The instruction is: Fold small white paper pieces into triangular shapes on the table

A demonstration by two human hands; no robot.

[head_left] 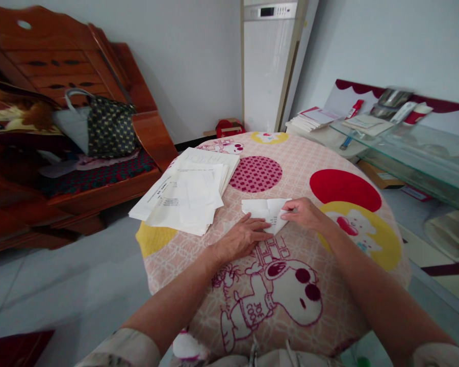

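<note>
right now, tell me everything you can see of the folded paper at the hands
The folded paper is white, creased into a downward-pointing shape, with faint print near its lower tip. It lies flat on the patterned tablecloth, beside the paper stack. The left hand presses its lower left edge; the right hand pinches its right corner.

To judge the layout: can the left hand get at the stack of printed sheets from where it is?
Probably yes. The left hand touches the folded paper; the stack of printed sheets lies near, on its left, with only tablecloth between.
</note>
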